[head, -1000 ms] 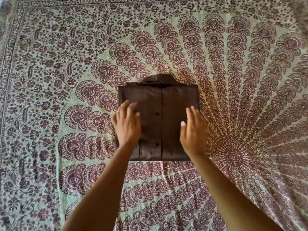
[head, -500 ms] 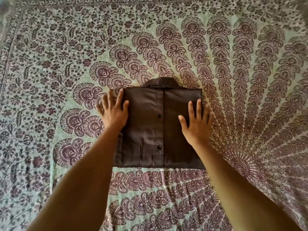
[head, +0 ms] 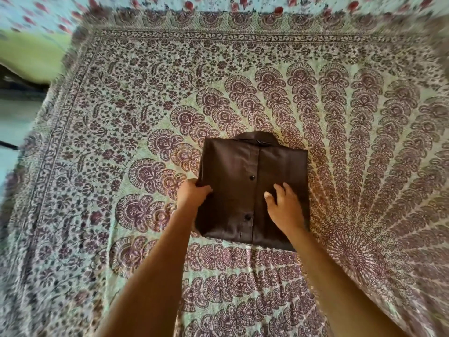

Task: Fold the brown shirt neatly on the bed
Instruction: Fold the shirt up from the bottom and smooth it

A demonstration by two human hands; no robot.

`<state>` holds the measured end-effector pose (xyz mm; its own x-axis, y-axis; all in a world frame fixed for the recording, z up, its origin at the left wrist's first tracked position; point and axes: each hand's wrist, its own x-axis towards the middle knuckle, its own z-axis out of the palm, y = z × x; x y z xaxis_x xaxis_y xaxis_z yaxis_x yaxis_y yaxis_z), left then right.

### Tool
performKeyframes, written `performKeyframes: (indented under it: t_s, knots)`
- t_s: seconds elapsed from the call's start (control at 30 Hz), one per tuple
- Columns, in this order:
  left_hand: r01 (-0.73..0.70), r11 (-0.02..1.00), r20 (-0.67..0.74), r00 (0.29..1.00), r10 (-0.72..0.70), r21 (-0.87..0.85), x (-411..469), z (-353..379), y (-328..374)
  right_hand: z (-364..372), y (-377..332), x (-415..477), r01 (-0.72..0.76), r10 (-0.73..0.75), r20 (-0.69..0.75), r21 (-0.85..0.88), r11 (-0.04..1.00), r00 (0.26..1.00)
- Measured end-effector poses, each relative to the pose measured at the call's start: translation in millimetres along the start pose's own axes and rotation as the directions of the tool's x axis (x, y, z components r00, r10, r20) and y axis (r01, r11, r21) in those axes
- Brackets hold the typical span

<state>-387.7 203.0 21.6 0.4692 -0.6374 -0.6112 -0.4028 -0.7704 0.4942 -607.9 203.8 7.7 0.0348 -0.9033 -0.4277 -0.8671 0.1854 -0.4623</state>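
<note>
A patterned bedspread, pale green with purple fan shapes, is covering the bed and filling nearly the whole view. Beyond its far border a lighter cloth with red flowers is showing, blurred, and a plain green surface is showing at the upper left.

The brown shirt is lying near the middle of the bedspread, already folded into a compact rectangle with its button placket facing up and running from the far edge to the near one. Its collar is poking out at the far edge.

Both bare forearms are reaching in from the near side. The left hand is sitting at the shirt's left edge, about halfway along, with its fingers curling round that edge and grasping the fabric. The right hand is resting on top of the shirt's right half, just right of the placket – fingers loosely spread, holding nothing.

Two dark buttons are showing on the placket – the far button and the near button – both lying between the two hands.
</note>
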Motion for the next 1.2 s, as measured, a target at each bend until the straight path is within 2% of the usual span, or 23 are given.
performKeyframes:
  t_s: [0.07,0.1,0.17,0.2,0.3,0.37,0.4,0.47,0.53,0.6,0.7,0.77,0.8,0.87,0.9,0.93,0.97,1.03,1.07,1.13,1.2]
  knots:
    - [-0.115,0.993,0.036,0.993,0.115,-0.001,-8,-4,3,-13,-20,-1,-0.026,0.014,0.062,0.195,0.981,0.998]
    - [-0.140,0.988,0.074,0.987,0.145,-0.068,-13,-4,3,-18,-31,-2,-0.046,0.018,0.102,0.279,0.959,0.995]
    - [-0.153,0.969,0.121,0.976,0.179,-0.196,-20,-4,2,-27,-52,-4,-0.090,0.022,0.179,0.381,0.920,0.984]
    - [-0.186,0.963,0.103,0.972,0.209,-0.197,-24,-4,2,-30,-61,-6,-0.102,0.020,0.200,0.409,0.907,0.980]
    - [-0.426,0.904,0.020,0.904,0.427,-0.026,-41,-2,10,-39,-82,-8,-0.157,0.026,0.244,0.535,0.830,0.969]
    - [-0.589,0.801,0.043,0.808,0.588,0.108,-57,4,18,-46,-93,-8,-0.286,0.042,0.353,0.675,0.680,0.935]
    - [-0.638,0.750,0.059,0.767,0.639,0.174,-65,6,22,-49,-95,-6,-0.332,0.035,0.397,0.713,0.618,0.917]
    - [-0.685,0.684,0.081,0.719,0.690,0.250,-75,9,26,-59,-97,-5,-0.359,0.018,0.439,0.711,0.605,0.899]
    - [-0.729,0.622,0.110,0.670,0.735,0.286,-79,10,30,-68,-91,-4,-0.337,0.013,0.430,0.690,0.641,0.903]
    - [-0.773,0.560,0.151,0.617,0.772,0.297,-87,11,37,-74,-85,-5,-0.298,0.043,0.357,0.703,0.645,0.933]
    - [-0.840,0.516,0.292,0.542,0.788,0.168,-102,8,45,-77,-76,-9,-0.250,0.179,0.175,0.679,0.690,0.968]
    - [-0.766,0.633,0.384,0.554,0.738,-0.110,-104,-4,43,-79,-72,-15,-0.219,0.203,0.103,0.670,0.710,0.974]
    - [-0.639,0.711,0.363,0.613,0.701,-0.294,-103,-11,40,-81,-71,-16,-0.203,0.195,0.090,0.676,0.709,0.977]
    - [-0.365,0.763,0.167,0.839,0.518,-0.533,-89,-21,32,-88,-71,-22,-0.160,0.144,0.081,0.676,0.719,0.986]
    - [-0.271,0.768,0.050,0.929,0.366,-0.580,-81,-24,27,-94,-74,-27,-0.138,0.110,0.084,0.676,0.724,0.990]
    - [-0.177,0.764,-0.006,0.975,0.221,-0.620,-74,-26,21,-102,-78,-33,-0.110,0.069,0.087,0.674,0.730,0.994]
    - [-0.084,0.762,0.018,0.992,0.124,-0.643,-70,-27,16,-111,-81,-40,-0.089,0.039,0.089,0.675,0.733,0.995]
    - [0.087,0.764,0.220,0.973,0.074,-0.639,-68,-26,7,-129,-89,-50,-0.045,-0.048,0.115,0.687,0.725,0.992]
    - [0.145,0.763,0.306,0.949,0.072,-0.630,-68,-24,3,-136,-93,-54,-0.020,-0.097,0.126,0.701,0.713,0.987]
    - [0.221,0.692,0.408,0.906,0.115,-0.687,-75,-28,2,-146,-98,-65,0.005,-0.198,0.165,0.754,0.656,0.966]
    - [0.228,0.603,0.413,0.891,0.187,-0.765,-84,-37,6,-151,-96,-72,-0.055,-0.216,0.194,0.852,0.520,0.957]
